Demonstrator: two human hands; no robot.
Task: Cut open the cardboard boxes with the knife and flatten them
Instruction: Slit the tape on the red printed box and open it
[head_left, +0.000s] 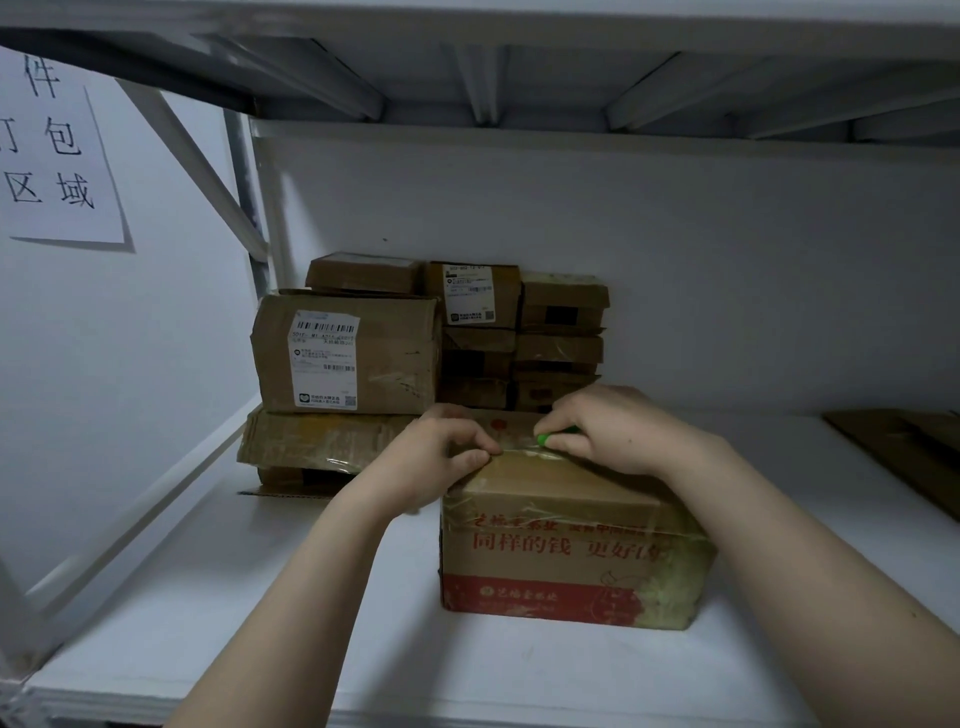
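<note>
Right hand (613, 431) grips the green knife (550, 439), left hand (441, 457) pinches tape (524, 453); box (566, 551) sealed, stack (353, 358) at eleven o'clock uncut

The white shelf (208, 649) is carrying a red-printed box (571, 571), stacked boxes (358, 364) sitting behind it, flat cardboard (909, 452) lying right of it.

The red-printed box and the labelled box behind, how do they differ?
The red-printed box has red lettering; the labelled box is plain with a white barcode label. The red-printed box stands on the shelf; the labelled box rests on other cardboard. The left hand and the right hand, gripping the knife, are on the red-printed box, not the labelled box. Both are taped cardboard.
</note>
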